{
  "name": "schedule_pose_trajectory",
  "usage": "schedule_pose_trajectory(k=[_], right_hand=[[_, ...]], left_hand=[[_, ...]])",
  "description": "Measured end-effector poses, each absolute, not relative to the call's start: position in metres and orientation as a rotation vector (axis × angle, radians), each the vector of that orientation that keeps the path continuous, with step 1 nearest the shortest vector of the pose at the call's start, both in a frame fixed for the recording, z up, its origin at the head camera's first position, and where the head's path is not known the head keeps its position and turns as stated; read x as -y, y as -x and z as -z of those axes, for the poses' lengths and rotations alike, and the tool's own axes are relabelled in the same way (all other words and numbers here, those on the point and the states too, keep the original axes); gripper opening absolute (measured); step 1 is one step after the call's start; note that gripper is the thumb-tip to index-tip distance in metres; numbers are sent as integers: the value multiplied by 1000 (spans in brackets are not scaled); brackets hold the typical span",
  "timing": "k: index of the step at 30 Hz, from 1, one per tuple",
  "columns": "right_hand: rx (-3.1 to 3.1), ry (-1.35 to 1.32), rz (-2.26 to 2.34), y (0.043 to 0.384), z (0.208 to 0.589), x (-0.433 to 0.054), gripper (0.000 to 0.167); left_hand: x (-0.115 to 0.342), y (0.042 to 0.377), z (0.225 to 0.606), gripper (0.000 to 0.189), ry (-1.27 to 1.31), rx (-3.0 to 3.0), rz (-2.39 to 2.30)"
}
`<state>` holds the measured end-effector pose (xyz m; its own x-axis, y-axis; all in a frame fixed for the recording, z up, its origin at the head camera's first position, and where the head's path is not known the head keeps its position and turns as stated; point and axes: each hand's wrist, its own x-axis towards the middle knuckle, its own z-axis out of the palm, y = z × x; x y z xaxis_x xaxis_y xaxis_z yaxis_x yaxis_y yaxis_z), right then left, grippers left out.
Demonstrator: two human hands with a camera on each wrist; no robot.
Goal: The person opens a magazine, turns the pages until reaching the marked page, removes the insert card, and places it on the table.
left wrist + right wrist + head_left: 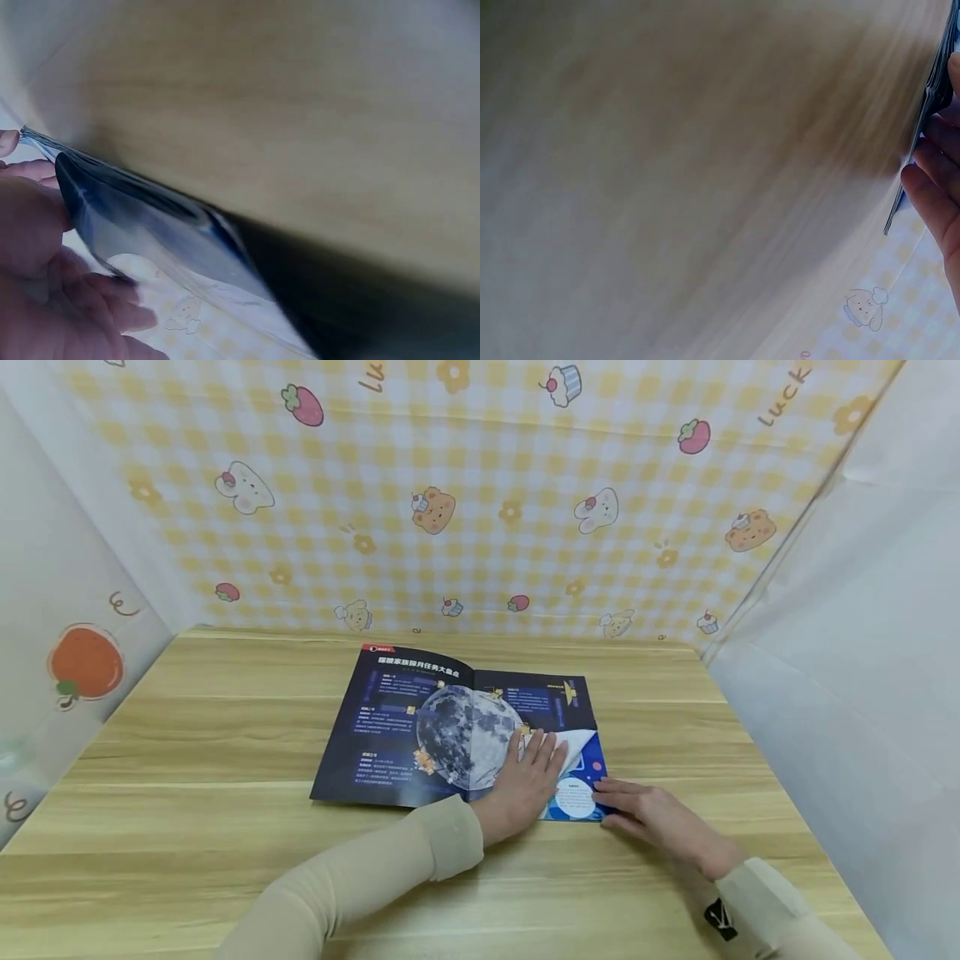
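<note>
An open magazine (360, 735) lies on the table, its dark spread printed with a large grey moon. The lower part of its right-hand page is folded back, showing a white underside (579, 745) and a blue page with a white circle (576, 798) beneath. My left hand (525, 781) presses on the right-hand page beside the fold, fingers straight and spread. At the lower right corner, my right hand (656, 818) holds the magazine's edge between thumb and fingers. Its fingers (928, 199) overlap the stacked page edges in the right wrist view.
The wooden table (187, 760) extends around the magazine. Behind it hangs a yellow checked cloth (480, 560) with cartoon prints. White sheets stand at the left and the right (862, 652).
</note>
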<state>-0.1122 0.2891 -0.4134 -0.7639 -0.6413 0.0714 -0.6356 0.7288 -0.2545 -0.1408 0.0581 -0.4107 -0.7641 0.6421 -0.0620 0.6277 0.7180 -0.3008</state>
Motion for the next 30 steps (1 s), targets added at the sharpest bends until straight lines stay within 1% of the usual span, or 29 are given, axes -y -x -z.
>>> schedule_pose_trajectory(k=[4,6,8,12,15,22,30], right_hand=[[-2898,1076,435,112,414,-289,30],[-2896,1070,447,112,414,-289,30],[-2888,1054,454,111,413,-290,30],[-2879,1011,445,112,413,-290,31],[-2878,1004,441,113,412,-291,31],[-2889,1055,444,114,414,-292,31],[-2868,1028,450,116,411,-293,32]], left_hand=[[-49,143,413,56,1117,2854,-393],[-44,145,412,50,1127,2873,-388],[-38,147,412,50,1115,2940,-329],[-22,149,414,69,1052,3115,-79],[-7,149,416,78,989,3181,77],[35,150,413,75,890,3204,118],[86,149,410,81,674,3271,165]])
